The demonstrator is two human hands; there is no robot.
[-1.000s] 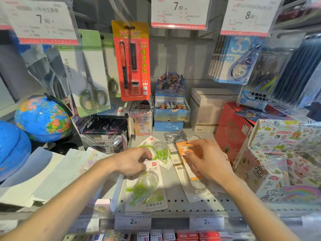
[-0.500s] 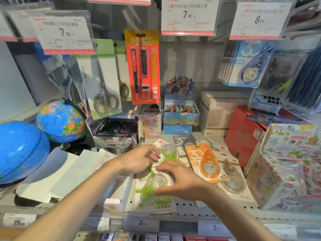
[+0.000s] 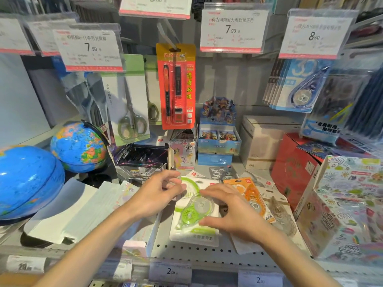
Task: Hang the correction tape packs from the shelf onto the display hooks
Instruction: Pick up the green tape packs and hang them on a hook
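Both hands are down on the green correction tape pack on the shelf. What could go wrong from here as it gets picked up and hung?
1. The green pack overlaps other packs; lifting with the right hand could drag the orange pack along.
2. The left hand sits at the pack's top edge and may cover its hang hole.
3. The price tag above hides the hook's end, so threading may be hard.
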